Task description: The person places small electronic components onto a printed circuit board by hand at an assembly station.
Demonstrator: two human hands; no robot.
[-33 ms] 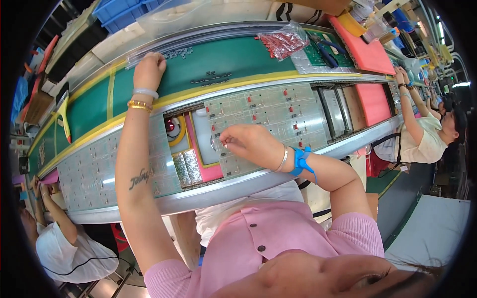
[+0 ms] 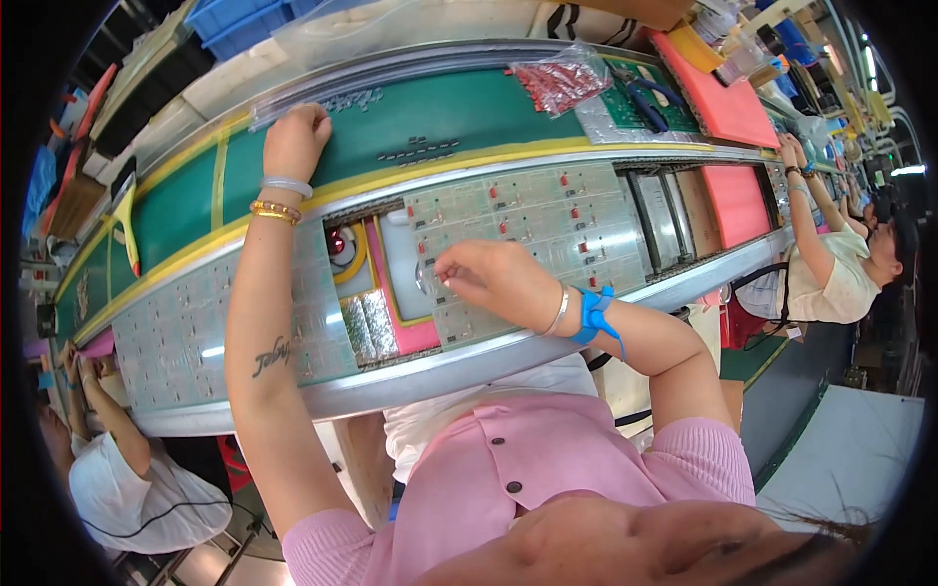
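Note:
My left hand [image 2: 295,139] rests at the far side of the green mat [image 2: 362,127], its fingers curled in beside a scatter of small grey parts [image 2: 360,100]. Whatever sits in those fingers is hidden. Over the left edge of a panel of circuit boards [image 2: 537,220] hovers my right hand [image 2: 498,281], thumb and fingers drawn together; anything between them is too small to make out. Red and dark components stand on these boards. Rows of small black parts [image 2: 418,149] lie on the mat between my hands and the bag of red parts [image 2: 559,86].
Blue-handled pliers [image 2: 645,103] lie at the far right, near a pink foam sheet [image 2: 718,93]. Another board panel [image 2: 195,337] sits on the rail to the left, past a gap showing yellow tape [image 2: 354,269]. Co-workers [image 2: 831,264] sit along the line on both sides.

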